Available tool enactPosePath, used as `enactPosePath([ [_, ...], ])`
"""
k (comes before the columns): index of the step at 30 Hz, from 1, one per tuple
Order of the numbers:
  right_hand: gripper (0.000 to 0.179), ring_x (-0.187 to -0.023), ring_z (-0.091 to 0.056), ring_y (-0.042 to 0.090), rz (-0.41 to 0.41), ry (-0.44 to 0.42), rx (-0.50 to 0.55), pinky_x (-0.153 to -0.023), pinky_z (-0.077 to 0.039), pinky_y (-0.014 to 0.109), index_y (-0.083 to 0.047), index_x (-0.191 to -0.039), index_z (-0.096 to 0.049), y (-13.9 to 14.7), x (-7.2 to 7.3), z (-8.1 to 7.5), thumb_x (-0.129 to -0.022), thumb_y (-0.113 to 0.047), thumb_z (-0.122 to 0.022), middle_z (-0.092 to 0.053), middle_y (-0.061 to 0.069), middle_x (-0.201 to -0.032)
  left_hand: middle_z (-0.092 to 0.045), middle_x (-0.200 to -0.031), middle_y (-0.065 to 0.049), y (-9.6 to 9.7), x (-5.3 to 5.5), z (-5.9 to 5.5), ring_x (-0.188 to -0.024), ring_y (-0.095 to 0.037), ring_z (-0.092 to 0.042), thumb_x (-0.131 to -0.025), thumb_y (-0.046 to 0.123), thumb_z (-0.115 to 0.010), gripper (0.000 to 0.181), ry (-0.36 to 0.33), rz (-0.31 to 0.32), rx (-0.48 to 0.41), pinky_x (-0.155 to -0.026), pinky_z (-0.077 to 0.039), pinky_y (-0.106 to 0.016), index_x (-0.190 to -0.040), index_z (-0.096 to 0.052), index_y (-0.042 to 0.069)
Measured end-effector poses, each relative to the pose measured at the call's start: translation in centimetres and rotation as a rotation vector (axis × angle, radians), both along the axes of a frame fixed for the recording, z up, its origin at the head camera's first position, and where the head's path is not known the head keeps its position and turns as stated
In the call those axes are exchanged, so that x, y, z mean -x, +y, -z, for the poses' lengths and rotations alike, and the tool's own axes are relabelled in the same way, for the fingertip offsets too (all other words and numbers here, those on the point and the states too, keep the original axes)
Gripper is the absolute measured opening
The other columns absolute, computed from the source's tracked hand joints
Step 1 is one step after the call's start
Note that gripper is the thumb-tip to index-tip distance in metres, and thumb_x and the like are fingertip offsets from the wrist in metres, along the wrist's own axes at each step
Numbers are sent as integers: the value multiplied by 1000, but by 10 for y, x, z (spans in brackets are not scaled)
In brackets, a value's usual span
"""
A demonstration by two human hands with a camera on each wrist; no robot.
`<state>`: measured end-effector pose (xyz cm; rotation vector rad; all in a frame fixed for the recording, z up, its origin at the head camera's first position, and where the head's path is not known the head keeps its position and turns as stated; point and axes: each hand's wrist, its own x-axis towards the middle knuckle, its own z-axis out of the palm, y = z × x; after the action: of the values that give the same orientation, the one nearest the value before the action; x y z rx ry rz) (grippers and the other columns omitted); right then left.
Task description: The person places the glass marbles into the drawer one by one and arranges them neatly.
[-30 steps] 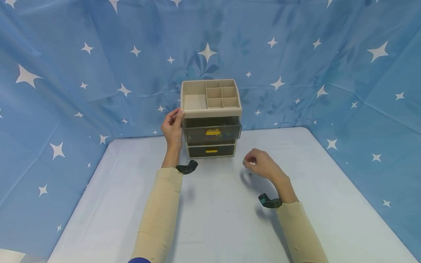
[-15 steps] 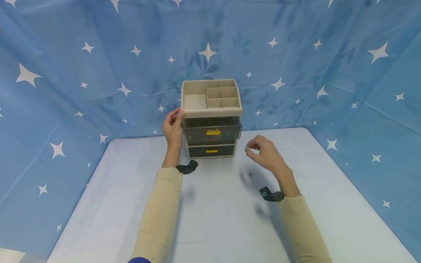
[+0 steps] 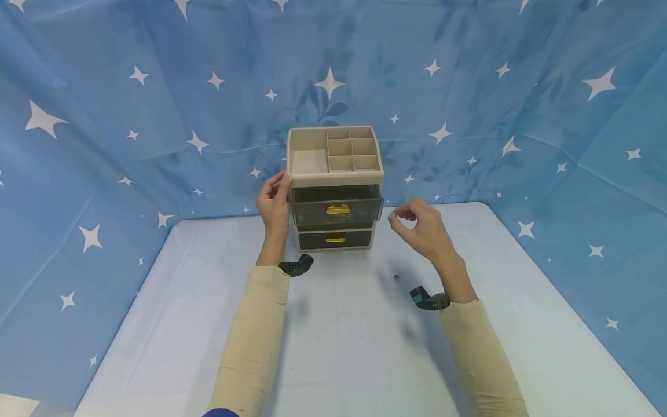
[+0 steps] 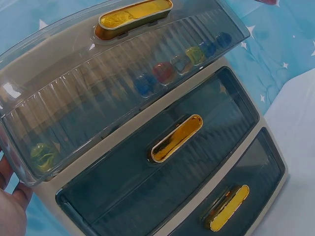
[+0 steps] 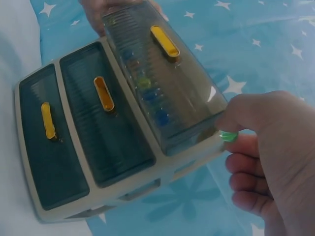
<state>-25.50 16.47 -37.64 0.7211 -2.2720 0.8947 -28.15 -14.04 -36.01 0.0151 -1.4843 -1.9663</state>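
Note:
A beige desktop drawer organizer [image 3: 336, 178] stands at the back of the table, its clear top drawer [image 3: 337, 215] pulled out. Several glass marbles lie in that drawer, among them a red marble [image 4: 164, 72] and a yellow-green marble [image 4: 43, 157] in the corner. My left hand [image 3: 274, 204] grips the organizer's left side, thumb at the front edge. Between thumb and forefinger, my right hand [image 3: 424, 227] pinches a green marble [image 5: 228, 135], raised over the table just right of the open drawer. The right wrist view shows the marble beside the drawer's corner.
On the white table [image 3: 344, 347] a small dark marble-like ball [image 3: 396, 277] lies below the right hand. The organizer's top tray has divided compartments [image 3: 351, 152]. Two lower drawers with gold handles are closed. A blue star-patterned curtain [image 3: 208, 104] hangs directly behind.
My right hand has risen from near the tabletop with the marble and moved forward toward the open drawer's right side. My left hand and the organizer have stayed in place.

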Motion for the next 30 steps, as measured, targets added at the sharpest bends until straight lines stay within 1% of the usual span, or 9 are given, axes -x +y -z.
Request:
enactPosePath([
  [5,15,-82,-62,29,-1,79,37,-75,-51,40,2,-94,-68,-8,3,-7,-86,-8,-75,-66,16,-89,-67,-82,14,0,0,0,-75,-6,-57,-92,17,-72,32,-1,0,3,-68,-48,-19,-116,-70,-5],
  [10,16,-83,-60,29,4,108,56,-76,-51,40,3,-96,-69,-15,8,-13,-87,-9,-76,-66,16,-91,-67,-82,14,0,0,0,-76,-7,-57,-92,18,-72,32,-3,-3,4,-67,-48,-20,-115,-70,-4],
  [17,19,-86,-63,30,-11,92,60,-79,-55,43,3,-97,-69,-24,12,-21,-88,-12,-77,-65,16,-92,-67,-84,14,-1,1,3,-76,-7,-57,-93,20,-72,32,-3,-4,14,-68,-49,-20,-115,-71,-3],
  [25,17,-85,-60,28,-8,45,27,-78,-52,42,1,-99,-70,-29,21,-24,-91,-14,-74,-64,15,-92,-68,-84,14,-2,3,3,-75,-8,-57,-92,19,-72,32,-2,-2,12,-67,-48,-20,-116,-71,-3],
  [30,18,-84,-59,28,-16,35,14,-76,-52,43,2,-98,-70,-30,22,-24,-92,-15,-73,-64,15,-91,-68,-83,14,-2,4,3,-74,-7,-57,-92,19,-73,31,0,-2,3,-67,-48,-21,-115,-71,-3],
])
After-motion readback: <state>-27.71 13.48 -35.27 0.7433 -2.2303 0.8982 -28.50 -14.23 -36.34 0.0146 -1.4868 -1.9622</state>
